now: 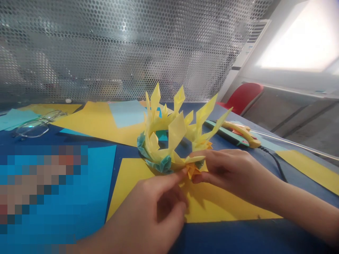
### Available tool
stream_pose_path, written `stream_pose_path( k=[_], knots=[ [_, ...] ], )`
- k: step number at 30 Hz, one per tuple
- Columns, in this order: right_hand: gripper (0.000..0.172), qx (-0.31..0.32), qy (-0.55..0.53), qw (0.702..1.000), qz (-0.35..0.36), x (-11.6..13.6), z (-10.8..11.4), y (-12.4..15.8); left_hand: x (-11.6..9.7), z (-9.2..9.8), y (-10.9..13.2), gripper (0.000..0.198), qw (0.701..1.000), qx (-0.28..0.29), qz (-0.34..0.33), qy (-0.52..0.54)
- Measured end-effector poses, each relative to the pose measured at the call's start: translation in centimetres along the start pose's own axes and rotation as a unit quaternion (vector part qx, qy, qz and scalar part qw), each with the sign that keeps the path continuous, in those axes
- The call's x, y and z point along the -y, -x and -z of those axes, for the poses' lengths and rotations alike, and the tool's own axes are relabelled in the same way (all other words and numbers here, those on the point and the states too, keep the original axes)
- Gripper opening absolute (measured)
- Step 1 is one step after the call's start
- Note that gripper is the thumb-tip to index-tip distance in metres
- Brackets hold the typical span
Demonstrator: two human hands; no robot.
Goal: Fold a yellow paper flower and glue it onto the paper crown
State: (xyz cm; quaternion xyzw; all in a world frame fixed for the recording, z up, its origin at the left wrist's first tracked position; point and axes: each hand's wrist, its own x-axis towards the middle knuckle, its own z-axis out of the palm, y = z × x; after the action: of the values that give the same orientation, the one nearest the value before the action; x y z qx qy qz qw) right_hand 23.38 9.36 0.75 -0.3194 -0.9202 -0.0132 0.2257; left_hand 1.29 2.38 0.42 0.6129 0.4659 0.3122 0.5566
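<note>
A yellow folded-paper crown [177,132] with tall pointed pieces stands upright in the middle of the head view. Teal paper flowers [165,164] and an orange paper flower [193,170] sit along its lower band. My right hand [229,165] pinches the front right of the band beside the orange flower, between thumb and fingers. From the lower left, my left hand [156,208] reaches in with its index fingertip touching the crown by that flower. Its thumb stays apart below, and the other fingers are partly hidden.
Under the crown lies a yellow sheet [227,203]. Blue paper [102,183] lies left, partly covered by a pixelated patch. Glasses [33,127] rest among papers at the back left. A yellow-handled tool [247,135] with a black cord lies right. Perforated metal [119,49] stands behind.
</note>
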Motion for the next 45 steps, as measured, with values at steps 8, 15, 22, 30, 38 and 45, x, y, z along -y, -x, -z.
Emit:
stream_pose_path(
  k=[8, 15, 22, 30, 38, 45],
  knots=[
    [0.049, -0.008, 0.002, 1.000, 0.012, -0.42, -0.33, 0.39, -0.03, 0.05, 0.02, 0.043, 1.000, 0.016, -0.006, -0.013],
    [0.049, -0.003, 0.004, 1.000, 0.005, -0.21, -0.19, 0.13, -0.11, 0.11, -0.10, 0.043, 1.000, 0.005, -0.006, -0.012],
    [0.054, 0.003, 0.003, 1.000, -0.005, 0.02, -0.03, -0.06, -0.10, -0.08, 0.11, 0.043, 0.999, -0.017, 0.009, 0.031],
    [0.052, -0.015, 0.007, 1.000, 0.010, -0.39, -0.46, 0.35, -0.13, -0.10, 0.32, 0.017, 0.999, -0.012, 0.022, 0.044],
    [0.049, -0.021, -0.006, 1.000, 0.001, -0.69, -0.81, 0.73, -0.20, -0.06, 0.20, 0.008, 1.000, -0.002, 0.014, 0.025],
    [0.054, -0.026, 0.005, 0.999, 0.019, -0.14, -0.38, 0.03, -0.21, 0.03, 0.23, 0.005, 0.999, 0.001, 0.021, 0.030]
  ],
)
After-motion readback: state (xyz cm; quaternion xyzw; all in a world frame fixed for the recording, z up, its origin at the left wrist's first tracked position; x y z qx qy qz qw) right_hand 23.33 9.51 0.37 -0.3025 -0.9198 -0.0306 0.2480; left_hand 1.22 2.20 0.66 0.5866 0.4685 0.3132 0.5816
